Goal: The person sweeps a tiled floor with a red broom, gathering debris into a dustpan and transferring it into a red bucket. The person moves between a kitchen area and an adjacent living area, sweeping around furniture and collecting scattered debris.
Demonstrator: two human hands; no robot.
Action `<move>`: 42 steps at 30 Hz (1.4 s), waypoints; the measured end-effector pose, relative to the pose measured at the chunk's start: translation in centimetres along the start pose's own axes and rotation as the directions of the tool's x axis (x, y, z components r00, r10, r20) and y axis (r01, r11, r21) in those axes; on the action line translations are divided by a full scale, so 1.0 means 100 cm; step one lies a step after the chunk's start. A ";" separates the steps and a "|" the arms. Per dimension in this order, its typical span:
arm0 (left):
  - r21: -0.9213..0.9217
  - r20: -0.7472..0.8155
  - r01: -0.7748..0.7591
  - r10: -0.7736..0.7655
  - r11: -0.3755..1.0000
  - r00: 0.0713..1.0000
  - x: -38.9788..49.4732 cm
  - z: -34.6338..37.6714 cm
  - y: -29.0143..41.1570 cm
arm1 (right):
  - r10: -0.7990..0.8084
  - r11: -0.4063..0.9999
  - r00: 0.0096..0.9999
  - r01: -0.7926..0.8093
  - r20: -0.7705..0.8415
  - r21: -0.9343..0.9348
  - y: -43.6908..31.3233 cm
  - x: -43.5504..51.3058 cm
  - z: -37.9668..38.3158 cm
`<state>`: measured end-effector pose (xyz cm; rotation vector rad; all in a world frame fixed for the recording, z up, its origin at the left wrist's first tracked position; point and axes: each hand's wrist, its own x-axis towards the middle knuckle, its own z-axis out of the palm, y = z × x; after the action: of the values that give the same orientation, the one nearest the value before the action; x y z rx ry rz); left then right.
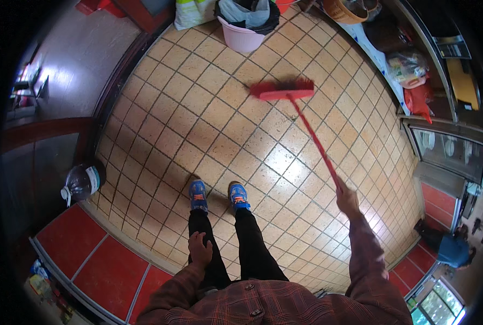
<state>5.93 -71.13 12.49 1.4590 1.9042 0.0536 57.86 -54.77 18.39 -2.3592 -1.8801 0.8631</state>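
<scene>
My right hand (pixel 348 201) is closed around the red handle of a push broom (pixel 286 95), out to the right of my body. The broom's head, with red and dark bristles, is on the beige tiled floor (pixel 209 138) ahead of me and looks blurred. Dark specks of dirt lie on the tiles near the head and below it. My left hand (pixel 200 248) hangs over my left thigh, holding nothing, its fingers slightly curled and apart. My feet, in blue shoes (pixel 238 195) with orange laces, stand on the tiles.
A pink bin (pixel 243 38) with a dark liner and a white-green sack (pixel 194 14) stand ahead. A big clear plastic bottle (pixel 81 183) is at left, by red cabinet fronts (pixel 103 272). Shelves with a basket (pixel 345 10) and bags line the right; a person (pixel 449 248) is at far right.
</scene>
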 end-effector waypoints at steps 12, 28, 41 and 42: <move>0.120 0.221 -0.152 0.123 0.981 0.967 0.065 -0.046 -0.046 | 0.532 0.666 0.708 -0.689 0.465 0.287 -0.115 -0.113 0.071; 0.180 0.377 -0.390 0.303 0.903 0.875 0.139 -0.106 -0.080 | 0.519 0.701 0.832 -0.544 0.193 0.462 -0.227 -0.181 0.138; 0.264 0.482 -0.629 0.465 0.731 0.743 0.148 -0.102 -0.075 | 0.669 0.525 0.726 -0.611 0.156 0.592 -0.100 -0.048 0.131; 0.267 0.485 -0.624 0.458 0.735 0.746 0.146 -0.102 -0.075 | 0.627 0.508 0.761 -0.564 0.169 0.651 -0.091 -0.042 0.146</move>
<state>-7.36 -57.51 9.23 2.1134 1.1334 -0.3654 43.02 -60.74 10.78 -2.4257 -0.4553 1.1738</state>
